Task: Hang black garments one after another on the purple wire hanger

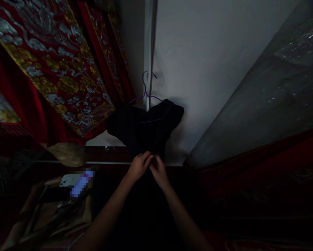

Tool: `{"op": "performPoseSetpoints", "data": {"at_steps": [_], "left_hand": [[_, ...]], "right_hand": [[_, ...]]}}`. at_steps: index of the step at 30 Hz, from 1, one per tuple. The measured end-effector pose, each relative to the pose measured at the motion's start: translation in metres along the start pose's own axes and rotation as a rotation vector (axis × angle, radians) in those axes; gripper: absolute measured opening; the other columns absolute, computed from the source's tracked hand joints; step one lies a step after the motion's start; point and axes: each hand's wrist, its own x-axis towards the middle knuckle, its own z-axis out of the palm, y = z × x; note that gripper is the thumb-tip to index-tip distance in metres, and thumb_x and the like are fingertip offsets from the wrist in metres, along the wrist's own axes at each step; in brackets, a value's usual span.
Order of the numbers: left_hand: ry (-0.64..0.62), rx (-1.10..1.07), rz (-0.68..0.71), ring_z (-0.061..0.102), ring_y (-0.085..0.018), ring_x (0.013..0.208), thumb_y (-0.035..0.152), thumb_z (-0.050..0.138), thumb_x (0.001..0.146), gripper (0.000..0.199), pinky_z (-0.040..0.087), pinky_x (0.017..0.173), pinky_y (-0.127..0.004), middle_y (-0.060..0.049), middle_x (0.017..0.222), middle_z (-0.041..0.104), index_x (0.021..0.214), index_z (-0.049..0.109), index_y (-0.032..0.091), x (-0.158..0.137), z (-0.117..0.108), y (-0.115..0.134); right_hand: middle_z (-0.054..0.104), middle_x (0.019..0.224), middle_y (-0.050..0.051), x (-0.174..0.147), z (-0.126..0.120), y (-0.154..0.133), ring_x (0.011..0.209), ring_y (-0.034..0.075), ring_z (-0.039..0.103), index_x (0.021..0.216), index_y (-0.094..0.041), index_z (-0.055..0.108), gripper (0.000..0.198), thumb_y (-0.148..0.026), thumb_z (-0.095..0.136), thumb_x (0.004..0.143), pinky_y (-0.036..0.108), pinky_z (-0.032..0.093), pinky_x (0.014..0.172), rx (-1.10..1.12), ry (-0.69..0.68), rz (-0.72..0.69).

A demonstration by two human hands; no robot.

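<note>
A black garment [169, 118] with short sleeves and a V-shaped neck opening hangs on a thin purple hanger [145, 93] against the wall. Both hands meet at the front of the garment, below the neck opening. My left hand [140, 166] is closed, its fingertips pinching the dark cloth. Close beside it, my right hand [158, 170] is also closed on the cloth, fingers bent inward. The exact spot between the fingertips is too dark to make out. The lower part of the garment fades into shadow.
Red cloth with gold and silver embroidery [75, 80] hangs at the left. A wooden chair [28, 205] stands at the lower left, with a phone [67, 180] on it. Plastic sheeting [273, 90] leans along the right, above red cloth [276, 153].
</note>
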Motion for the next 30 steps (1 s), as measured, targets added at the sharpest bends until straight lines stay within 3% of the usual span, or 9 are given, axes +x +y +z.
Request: {"op": "performPoseSetpoints", "data": {"at_steps": [5,10,13,16,18,22,26,30], "left_hand": [[0.004,-0.022,0.087,0.068,-0.018,0.09,0.032,0.056,0.098,0.019,0.053,0.082,-0.03,-0.005,0.101,0.07,0.114,0.061,0.022,0.006,-0.012,-0.003],[-0.059,-0.071,0.205,0.067,-0.017,0.092,0.026,0.055,0.099,0.022,0.055,0.084,-0.03,-0.006,0.102,0.067,0.117,0.065,0.021,0.011,-0.012,0.006],[-0.139,-0.076,0.281,0.067,-0.016,0.09,0.024,0.051,0.101,0.029,0.055,0.082,-0.028,-0.006,0.104,0.067,0.126,0.066,0.023,0.011,-0.016,0.008],[-0.191,-0.038,0.344,0.067,-0.014,0.088,0.024,0.05,0.101,0.036,0.055,0.079,-0.026,-0.005,0.105,0.066,0.136,0.06,0.027,0.012,-0.022,0.009],[-0.21,0.001,0.377,0.067,-0.014,0.088,0.024,0.05,0.101,0.035,0.054,0.077,-0.024,-0.005,0.103,0.066,0.134,0.062,0.027,0.013,-0.026,0.01],[-0.246,0.041,0.416,0.068,-0.015,0.086,0.024,0.05,0.101,0.028,0.055,0.074,-0.024,-0.007,0.099,0.069,0.12,0.07,0.021,0.017,-0.032,0.016],[-0.213,-0.024,0.48,0.07,-0.015,0.078,0.026,0.052,0.1,0.025,0.055,0.067,-0.023,-0.007,0.091,0.072,0.112,0.074,0.018,0.016,-0.033,0.017],[-0.075,-0.186,0.434,0.069,-0.012,0.068,0.022,0.056,0.099,0.022,0.054,0.063,-0.022,-0.007,0.09,0.074,0.109,0.074,0.017,0.019,-0.037,0.019]], "right_hand": [[0.065,0.075,0.002,-0.011,-0.001,-0.004,0.072,0.018,0.062,0.077,-0.019,0.063,0.024,-0.042,0.068,0.081,0.029,0.049,0.069,-0.092,0.093,0.014],[0.06,0.068,-0.001,-0.024,-0.007,-0.018,0.065,0.015,0.057,0.072,-0.019,0.059,0.025,-0.041,0.069,0.078,0.026,0.045,0.062,-0.075,0.128,0.035],[0.056,0.066,-0.002,-0.027,-0.012,-0.024,0.062,0.014,0.054,0.075,-0.019,0.06,0.021,-0.038,0.069,0.077,0.025,0.043,0.06,-0.079,0.129,0.045],[0.049,0.063,-0.006,-0.026,-0.02,-0.031,0.058,0.013,0.049,0.094,-0.019,0.065,0.026,-0.035,0.071,0.074,0.025,0.04,0.057,-0.103,0.111,0.05],[0.046,0.063,-0.007,-0.025,-0.025,-0.036,0.058,0.013,0.047,0.102,-0.019,0.066,0.033,-0.034,0.071,0.074,0.025,0.038,0.057,-0.124,0.088,0.04],[0.047,0.062,-0.005,-0.026,-0.027,-0.042,0.058,0.013,0.047,0.092,-0.019,0.066,0.026,-0.04,0.069,0.078,0.025,0.038,0.058,-0.135,0.099,0.032],[0.051,0.061,-0.004,-0.026,-0.027,-0.041,0.058,0.014,0.048,0.08,-0.019,0.062,0.025,-0.044,0.067,0.081,0.026,0.037,0.057,-0.113,0.097,0.031],[0.056,0.063,-0.002,-0.029,-0.025,-0.037,0.06,0.015,0.052,0.076,-0.019,0.061,0.026,-0.044,0.07,0.079,0.026,0.038,0.06,-0.113,0.072,0.055]]}}
